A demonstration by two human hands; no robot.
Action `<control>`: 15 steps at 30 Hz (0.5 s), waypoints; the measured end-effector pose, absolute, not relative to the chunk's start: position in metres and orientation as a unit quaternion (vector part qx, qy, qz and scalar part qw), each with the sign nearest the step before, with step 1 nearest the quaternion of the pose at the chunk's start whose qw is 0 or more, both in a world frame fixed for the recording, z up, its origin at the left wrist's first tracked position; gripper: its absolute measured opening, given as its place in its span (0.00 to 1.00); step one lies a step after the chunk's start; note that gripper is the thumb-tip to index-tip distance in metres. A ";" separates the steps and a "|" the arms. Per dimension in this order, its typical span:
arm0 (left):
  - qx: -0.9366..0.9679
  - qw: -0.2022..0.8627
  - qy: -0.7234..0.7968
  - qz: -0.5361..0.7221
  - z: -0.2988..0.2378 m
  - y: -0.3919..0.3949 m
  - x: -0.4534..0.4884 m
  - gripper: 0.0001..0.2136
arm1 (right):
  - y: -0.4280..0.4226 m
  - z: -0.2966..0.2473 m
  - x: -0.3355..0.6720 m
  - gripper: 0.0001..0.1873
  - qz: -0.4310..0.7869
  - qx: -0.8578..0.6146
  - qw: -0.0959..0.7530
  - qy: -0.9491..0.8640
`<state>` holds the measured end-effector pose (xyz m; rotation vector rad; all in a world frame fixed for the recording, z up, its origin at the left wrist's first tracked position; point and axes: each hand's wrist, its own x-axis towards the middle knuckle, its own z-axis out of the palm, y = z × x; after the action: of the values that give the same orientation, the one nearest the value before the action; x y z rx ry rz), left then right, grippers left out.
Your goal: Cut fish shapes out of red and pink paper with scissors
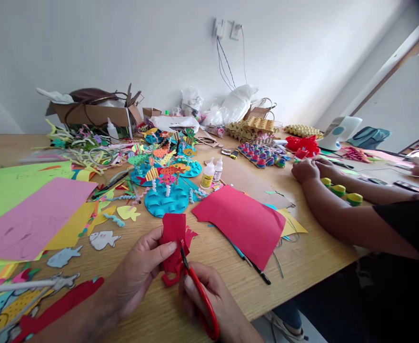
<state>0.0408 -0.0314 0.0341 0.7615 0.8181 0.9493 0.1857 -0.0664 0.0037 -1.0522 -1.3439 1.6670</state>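
Note:
A piece of red paper (174,229) is pinched between the thumb and fingers of my left hand (143,259). Red-handled scissors (203,300) are gripped in my right hand (209,290), their dark blades against the right side of the piece. A cut strip of red hangs below the blades, and a few red scraps (191,234) show just behind. To the right lies a large red sheet (243,223) with one edge cut away. Left of my hands are paper fish: a white one (104,239), a pale blue one (64,257) and a yellow one (128,213).
Two glue bottles (208,174) stand beyond the red sheet, beside blue bases (166,200) topped with colourful paper fish. Pink paper (38,216) covers the left side. At the right, a co-worker's hands (306,170) work near red craft material (304,145). A cardboard box (91,114) stands behind.

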 end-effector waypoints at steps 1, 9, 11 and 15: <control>0.351 0.743 0.375 0.430 0.034 -0.032 0.041 0.06 | -0.067 0.002 0.186 0.29 0.652 -0.407 0.370 -0.522; 0.368 0.728 0.405 0.413 0.036 -0.031 0.040 0.08 | -0.068 -0.005 0.184 0.29 0.677 -0.391 0.380 -0.494; 0.369 0.726 0.403 0.418 0.036 -0.030 0.040 0.08 | -0.068 -0.003 0.183 0.30 0.680 -0.397 0.374 -0.489; 0.371 0.719 0.405 0.426 0.036 -0.030 0.041 0.08 | -0.067 0.001 0.181 0.31 0.686 -0.405 0.372 -0.476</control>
<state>0.0409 -0.0301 0.0357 0.8199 0.8963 0.9409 0.1813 -0.0670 0.0007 -1.0374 -1.2197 1.7593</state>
